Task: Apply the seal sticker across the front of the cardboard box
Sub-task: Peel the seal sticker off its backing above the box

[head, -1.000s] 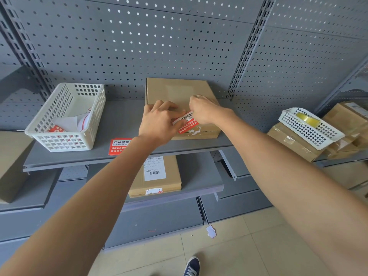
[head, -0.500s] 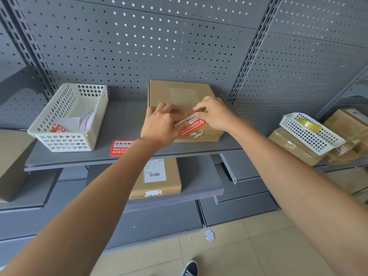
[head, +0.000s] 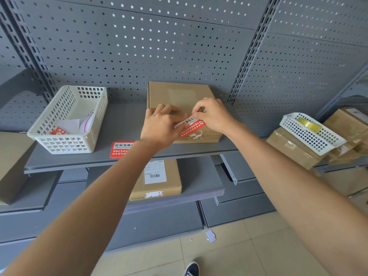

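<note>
A flat brown cardboard box (head: 179, 96) lies on the grey shelf (head: 123, 124), against the pegboard. A red and white seal sticker (head: 191, 127) lies tilted over the box's front top edge, its lower end down on the front face. My left hand (head: 161, 126) pinches the sticker's left end with the fingers resting on the box lid. My right hand (head: 214, 114) pinches the sticker's upper right end. Torn white sticker remnants show on the box's front face below the sticker.
A white basket (head: 69, 118) holding stickers and backing paper stands at the shelf's left. Another red sticker (head: 120, 149) lies on the shelf near the front edge. A labelled box (head: 157, 180) sits on the lower shelf. At the right are taped boxes (head: 294, 148) and a basket with tape (head: 310, 128).
The sticker has swung from hanging at the box's front toward lying over its front top edge. My right hand shifted slightly up and right; my left hand stays on the box.
</note>
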Demonstrator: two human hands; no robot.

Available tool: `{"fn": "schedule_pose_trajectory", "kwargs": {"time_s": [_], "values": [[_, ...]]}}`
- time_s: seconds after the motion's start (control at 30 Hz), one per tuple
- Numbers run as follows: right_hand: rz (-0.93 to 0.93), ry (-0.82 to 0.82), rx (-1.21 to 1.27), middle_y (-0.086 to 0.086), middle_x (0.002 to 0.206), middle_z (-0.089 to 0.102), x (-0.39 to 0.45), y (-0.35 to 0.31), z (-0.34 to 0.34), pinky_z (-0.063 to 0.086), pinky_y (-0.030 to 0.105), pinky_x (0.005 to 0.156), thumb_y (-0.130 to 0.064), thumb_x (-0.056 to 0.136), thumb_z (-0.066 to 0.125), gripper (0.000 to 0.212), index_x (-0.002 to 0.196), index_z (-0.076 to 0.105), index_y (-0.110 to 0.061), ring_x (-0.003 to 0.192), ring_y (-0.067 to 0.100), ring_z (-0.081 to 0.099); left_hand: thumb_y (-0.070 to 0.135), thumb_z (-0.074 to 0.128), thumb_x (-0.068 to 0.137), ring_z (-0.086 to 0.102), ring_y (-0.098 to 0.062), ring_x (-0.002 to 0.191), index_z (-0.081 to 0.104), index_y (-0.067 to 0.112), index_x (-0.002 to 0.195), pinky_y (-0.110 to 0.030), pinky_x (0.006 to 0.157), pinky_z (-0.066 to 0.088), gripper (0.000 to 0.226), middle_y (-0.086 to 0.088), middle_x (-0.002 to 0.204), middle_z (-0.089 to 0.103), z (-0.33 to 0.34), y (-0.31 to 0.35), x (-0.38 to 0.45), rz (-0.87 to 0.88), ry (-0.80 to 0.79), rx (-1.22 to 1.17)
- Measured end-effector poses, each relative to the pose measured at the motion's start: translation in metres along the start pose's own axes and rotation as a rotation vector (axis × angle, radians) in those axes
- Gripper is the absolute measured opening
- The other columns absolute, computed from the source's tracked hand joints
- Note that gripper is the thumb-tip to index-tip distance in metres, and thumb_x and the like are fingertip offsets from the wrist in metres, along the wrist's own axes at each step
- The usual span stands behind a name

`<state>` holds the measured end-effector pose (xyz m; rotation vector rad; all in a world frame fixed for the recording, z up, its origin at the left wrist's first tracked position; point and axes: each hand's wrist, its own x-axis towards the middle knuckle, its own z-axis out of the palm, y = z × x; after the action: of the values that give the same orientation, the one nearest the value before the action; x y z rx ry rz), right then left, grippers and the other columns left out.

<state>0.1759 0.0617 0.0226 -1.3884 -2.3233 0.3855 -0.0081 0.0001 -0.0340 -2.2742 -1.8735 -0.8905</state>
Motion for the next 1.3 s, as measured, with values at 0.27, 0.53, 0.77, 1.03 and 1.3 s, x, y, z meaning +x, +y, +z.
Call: {"fn": "schedule_pose_trajectory", "kwargs": {"time_s": [0.27,0.53,0.77,1.03,1.3], "values": [[0.008,-0.044,-0.062,-0.001,0.098,0.06,0.004,0.002,0.005,0.043,0.034,0.082,-0.015,0.098,0.056,0.018,0.083,0.065,-0.022,0.092,0.017,0.055,0.056,0.058,0.094,0.052,-0.022,0.119,0.07,0.041,0.124,-0.042,0.098,0.03,0.036,0.006,0.128,0.063,-0.001,0.001,0.0,-0.004,-0.002,-0.007],[0.012,-0.067,-0.066,-0.001,0.105,0.059,0.004,0.002,0.005,0.046,0.037,0.087,-0.011,0.101,0.048,0.018,0.089,0.06,-0.017,0.101,0.021,0.055,0.056,0.063,0.089,0.045,-0.019,0.123,0.07,0.044,0.119,-0.044,0.096,0.031,0.033,0.011,0.127,0.059,-0.009,0.006,0.008,-0.067,-0.08,-0.041],[0.031,-0.068,-0.028,0.002,0.105,0.06,0.001,0.001,0.003,0.047,0.034,0.076,-0.011,0.103,0.045,0.016,0.094,0.058,-0.014,0.097,0.022,0.057,0.057,0.067,0.084,0.042,-0.022,0.124,0.07,0.046,0.114,-0.043,0.095,0.029,0.033,0.006,0.125,0.056,-0.016,0.01,0.018,-0.146,-0.167,-0.075],[0.053,-0.082,0.078,-0.002,0.101,0.059,-0.002,0.002,-0.004,0.04,0.022,0.063,-0.02,0.105,0.045,0.016,0.101,0.059,-0.014,0.09,0.017,0.055,0.055,0.067,0.086,0.044,-0.025,0.119,0.068,0.047,0.087,-0.043,0.085,0.026,0.008,0.009,0.113,0.062,-0.017,0.013,0.023,-0.205,-0.18,-0.153],[0.064,-0.013,0.265,0.0,0.109,0.068,-0.009,0.01,-0.006,0.049,0.023,0.08,-0.023,0.1,0.055,0.015,0.108,0.064,-0.014,0.103,0.012,0.063,0.049,0.068,0.088,0.049,-0.024,0.11,0.069,0.045,0.079,-0.041,0.079,0.026,0.01,0.014,0.101,0.066,-0.012,0.007,0.026,-0.215,-0.154,-0.198]]}}
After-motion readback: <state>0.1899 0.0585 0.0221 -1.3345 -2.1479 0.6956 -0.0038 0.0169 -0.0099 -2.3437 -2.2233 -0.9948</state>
